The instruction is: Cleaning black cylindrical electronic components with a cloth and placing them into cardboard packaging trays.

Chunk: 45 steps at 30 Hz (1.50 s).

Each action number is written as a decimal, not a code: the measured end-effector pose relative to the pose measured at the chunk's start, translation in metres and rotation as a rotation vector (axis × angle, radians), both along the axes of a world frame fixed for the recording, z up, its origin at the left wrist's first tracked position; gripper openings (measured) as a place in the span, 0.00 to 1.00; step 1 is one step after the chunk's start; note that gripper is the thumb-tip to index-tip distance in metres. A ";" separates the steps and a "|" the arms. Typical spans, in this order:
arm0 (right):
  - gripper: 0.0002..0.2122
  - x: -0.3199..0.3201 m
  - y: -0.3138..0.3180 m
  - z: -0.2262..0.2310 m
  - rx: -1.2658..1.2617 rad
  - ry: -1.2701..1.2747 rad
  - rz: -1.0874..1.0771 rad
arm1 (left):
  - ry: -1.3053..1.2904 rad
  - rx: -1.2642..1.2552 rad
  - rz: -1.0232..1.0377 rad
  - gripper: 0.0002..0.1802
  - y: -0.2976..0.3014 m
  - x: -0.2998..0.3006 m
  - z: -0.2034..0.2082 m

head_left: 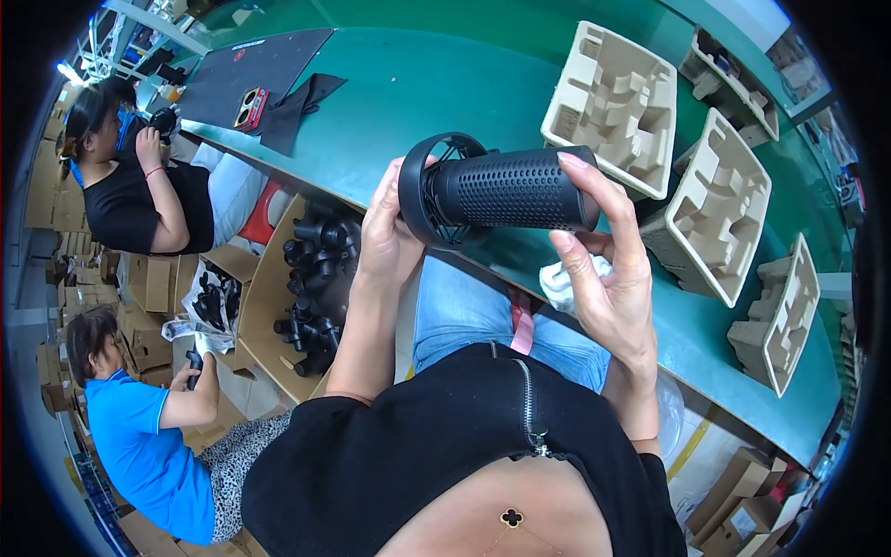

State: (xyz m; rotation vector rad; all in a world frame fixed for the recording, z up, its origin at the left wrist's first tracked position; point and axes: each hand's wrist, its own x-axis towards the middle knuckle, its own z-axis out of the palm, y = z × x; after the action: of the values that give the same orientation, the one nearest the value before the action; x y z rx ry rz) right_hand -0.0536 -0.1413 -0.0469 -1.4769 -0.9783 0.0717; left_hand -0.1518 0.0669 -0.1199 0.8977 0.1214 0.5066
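Held sideways above the table's near edge is a black microphone [515, 190] with a perforated cylinder body and a round shock-mount ring [415, 190] at its left end. My left hand [388, 227] is closed around the ring, some of its fingers hidden behind it. With thumb and fingers, my right hand [614, 278] grips the cylinder's smooth right end. A crumpled white cloth [564, 284] is tucked against the right palm, below the microphone.
Moulded pulp trays [617, 102] stand along the right of the green table [445, 84]. A dark mat [264, 79], black cloth [302, 107] and small red box [251, 109] lie far left. Left of me, a carton [264, 311] holds several black parts; two co-workers [148, 436] sit beyond.
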 end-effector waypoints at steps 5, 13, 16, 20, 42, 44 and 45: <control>0.22 -0.002 -0.002 -0.003 0.030 0.041 0.028 | -0.029 0.012 -0.019 0.24 -0.001 0.000 -0.001; 0.27 -0.005 -0.008 -0.004 -0.058 0.132 0.070 | -0.042 0.042 -0.028 0.27 -0.008 0.002 0.012; 0.29 -0.009 -0.001 0.003 -0.003 0.158 0.001 | -0.072 0.007 -0.052 0.28 -0.007 0.003 0.015; 0.34 -0.010 -0.003 -0.004 -0.069 0.233 0.019 | -0.067 0.022 -0.050 0.30 0.000 -0.001 0.011; 0.30 0.094 0.025 0.022 -0.552 -0.230 -1.006 | 0.396 0.860 -0.057 0.25 0.002 0.206 0.029; 0.30 0.099 0.026 0.019 -0.575 -0.242 -1.010 | 0.392 0.683 -0.081 0.23 -0.009 0.203 0.020; 0.30 0.101 0.030 0.018 -0.515 -0.266 -1.003 | 0.391 0.596 -0.086 0.23 -0.013 0.201 0.020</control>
State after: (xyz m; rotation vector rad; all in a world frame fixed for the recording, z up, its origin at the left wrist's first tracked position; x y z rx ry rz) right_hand 0.0469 -0.1116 -0.0288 -2.3522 -0.3233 -0.6539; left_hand 0.0487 0.0535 -0.0997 1.5754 0.2953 0.2801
